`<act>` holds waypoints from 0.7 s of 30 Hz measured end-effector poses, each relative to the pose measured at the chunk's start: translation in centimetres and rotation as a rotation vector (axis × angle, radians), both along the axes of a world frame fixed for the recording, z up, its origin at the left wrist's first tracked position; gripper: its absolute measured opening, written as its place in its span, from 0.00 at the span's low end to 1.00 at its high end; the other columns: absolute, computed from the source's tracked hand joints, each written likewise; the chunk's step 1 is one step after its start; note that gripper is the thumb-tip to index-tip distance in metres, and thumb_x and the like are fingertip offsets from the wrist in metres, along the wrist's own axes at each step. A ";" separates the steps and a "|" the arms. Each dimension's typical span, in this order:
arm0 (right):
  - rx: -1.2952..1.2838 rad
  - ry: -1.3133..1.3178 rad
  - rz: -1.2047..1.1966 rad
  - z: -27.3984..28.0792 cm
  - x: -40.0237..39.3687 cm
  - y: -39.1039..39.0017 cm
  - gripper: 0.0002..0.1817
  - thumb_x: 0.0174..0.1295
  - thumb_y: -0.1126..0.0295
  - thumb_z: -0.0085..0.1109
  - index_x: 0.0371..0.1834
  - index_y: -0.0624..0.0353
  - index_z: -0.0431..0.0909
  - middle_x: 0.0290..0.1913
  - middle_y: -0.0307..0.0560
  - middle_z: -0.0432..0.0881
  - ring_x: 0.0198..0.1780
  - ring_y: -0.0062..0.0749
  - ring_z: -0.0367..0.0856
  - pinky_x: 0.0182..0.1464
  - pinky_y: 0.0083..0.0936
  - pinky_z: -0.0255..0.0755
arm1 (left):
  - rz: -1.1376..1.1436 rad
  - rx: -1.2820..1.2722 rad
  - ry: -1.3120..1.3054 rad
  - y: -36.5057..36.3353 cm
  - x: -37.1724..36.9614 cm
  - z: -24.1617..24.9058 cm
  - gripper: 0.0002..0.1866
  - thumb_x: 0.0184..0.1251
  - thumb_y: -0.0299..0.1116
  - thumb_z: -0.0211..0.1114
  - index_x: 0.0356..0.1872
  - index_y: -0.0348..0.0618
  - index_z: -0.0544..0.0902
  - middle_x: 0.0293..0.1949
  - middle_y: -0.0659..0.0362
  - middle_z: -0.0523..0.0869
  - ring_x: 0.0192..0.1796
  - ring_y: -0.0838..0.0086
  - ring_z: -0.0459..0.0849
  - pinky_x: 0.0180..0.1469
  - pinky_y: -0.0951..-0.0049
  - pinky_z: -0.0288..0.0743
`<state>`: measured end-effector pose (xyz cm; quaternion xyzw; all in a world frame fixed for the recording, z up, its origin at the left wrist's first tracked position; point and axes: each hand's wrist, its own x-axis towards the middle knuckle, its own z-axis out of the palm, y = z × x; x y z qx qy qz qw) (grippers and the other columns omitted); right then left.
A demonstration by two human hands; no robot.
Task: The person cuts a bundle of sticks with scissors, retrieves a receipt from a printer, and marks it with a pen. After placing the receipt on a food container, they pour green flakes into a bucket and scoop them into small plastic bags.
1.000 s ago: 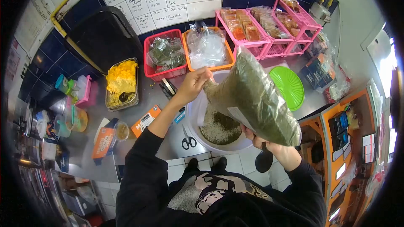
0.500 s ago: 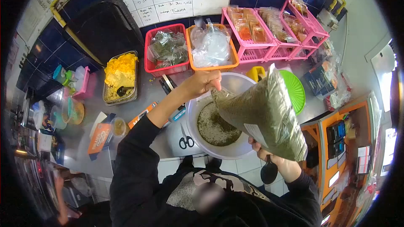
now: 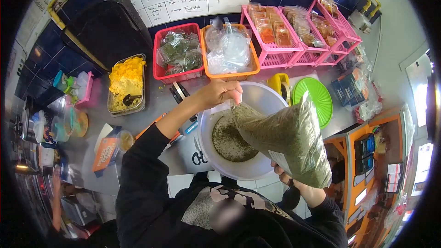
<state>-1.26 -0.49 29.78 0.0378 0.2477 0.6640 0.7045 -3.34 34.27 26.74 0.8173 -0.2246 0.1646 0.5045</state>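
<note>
Lower and nearer to you than in the earlier frame, the big bag of green flakes (image 3: 298, 151) has swung down at its wide end, while its narrow neck hangs over the white tub (image 3: 259, 93). Your left hand (image 3: 219, 95) keeps its grip pinched on that neck, above the far side of the tub. Your right hand (image 3: 301, 188) is closed under the wide end, to the right of the tub's near rim, having sunk a little with it. With the bag lower, more of the yellow object (image 3: 279, 85) behind the tub shows. The flake mix (image 3: 234, 142) in the tub is a speckled layer of green and pale bits; the neck reaches over it, so the bag is placed, as far as one can judge, to empty into the tub, though you cannot tell whether anything is falling. The dark spoon (image 3: 291, 197) by your right hand has slipped into shadow and is harder to make out. Scissors (image 3: 199, 158) lie on the bench (image 3: 179, 163) just left of the tub, and the green lid (image 3: 312, 103) sits to its right.
</note>
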 end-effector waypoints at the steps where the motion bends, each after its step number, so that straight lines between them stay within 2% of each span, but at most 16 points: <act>1: -0.013 -0.020 -0.011 0.1 0.0 0.0 0.32 0.65 0.52 0.49 0.67 0.58 0.56 0.53 0.67 0.65 0.46 0.50 0.75 0.21 0.19 0.66 | 0.004 -0.004 0.011 0.0 -0.1 0.2 0.08 0.68 0.32 0.57 0.34 0.40 0.79 0.25 0.62 0.84 0.30 0.77 0.84 0.34 0.77 0.75; 12: -0.241 -0.252 -0.058 0.4 -0.1 -0.5 0.32 0.65 0.51 0.48 0.66 0.59 0.58 0.51 0.66 0.66 0.43 0.49 0.76 0.19 0.18 0.64 | 0.123 -0.053 -0.079 0.3 0.3 -0.7 0.09 0.68 0.34 0.58 0.32 0.39 0.80 0.29 0.60 0.85 0.31 0.75 0.84 0.35 0.77 0.75; 14: -0.330 -0.342 -0.060 0.5 -0.1 -0.3 0.32 0.65 0.51 0.48 0.66 0.59 0.58 0.51 0.66 0.66 0.43 0.49 0.76 0.18 0.18 0.64 | 0.113 -0.040 0.001 0.3 0.3 -0.1 0.11 0.67 0.37 0.60 0.41 0.39 0.81 0.36 0.58 0.85 0.31 0.78 0.83 0.34 0.77 0.75; 15: -0.380 -0.373 -0.051 0.4 0.1 -0.1 0.32 0.65 0.51 0.48 0.66 0.59 0.58 0.51 0.66 0.66 0.43 0.49 0.77 0.18 0.18 0.64 | 0.110 -0.039 0.003 0.0 -0.1 1.0 0.11 0.67 0.37 0.60 0.41 0.39 0.81 0.36 0.58 0.85 0.31 0.78 0.83 0.34 0.77 0.75; 17: -0.442 -0.382 -0.014 0.0 0.7 0.7 0.32 0.65 0.51 0.48 0.65 0.59 0.58 0.51 0.65 0.67 0.42 0.49 0.77 0.18 0.18 0.64 | -0.001 -0.313 0.324 -1.0 -1.0 3.4 0.21 0.60 0.39 0.67 0.52 0.39 0.77 0.43 0.59 0.84 0.34 0.84 0.79 0.34 0.79 0.73; 18: -0.450 -0.317 0.025 -0.5 1.2 1.4 0.31 0.64 0.50 0.48 0.64 0.60 0.60 0.49 0.64 0.68 0.39 0.49 0.78 0.15 0.16 0.61 | -0.003 -0.312 0.325 -1.1 -1.1 3.5 0.21 0.60 0.39 0.67 0.52 0.39 0.77 0.43 0.59 0.84 0.34 0.84 0.79 0.34 0.79 0.73; 19: -0.274 -0.233 0.052 -1.3 1.8 1.4 0.30 0.65 0.49 0.44 0.62 0.61 0.63 0.53 0.71 0.69 0.46 0.55 0.77 0.18 0.14 0.61 | -0.025 -0.185 0.287 -1.3 -1.3 3.8 0.27 0.55 0.38 0.70 0.56 0.40 0.75 0.46 0.59 0.83 0.36 0.85 0.77 0.35 0.80 0.73; 21: -0.335 -0.223 0.074 -1.1 1.9 2.4 0.28 0.66 0.52 0.44 0.62 0.62 0.63 0.52 0.71 0.70 0.43 0.51 0.79 0.16 0.12 0.58 | -0.048 0.001 0.168 -2.0 -2.1 4.5 0.36 0.42 0.32 0.77 0.58 0.40 0.73 0.52 0.61 0.80 0.43 0.88 0.72 0.37 0.81 0.71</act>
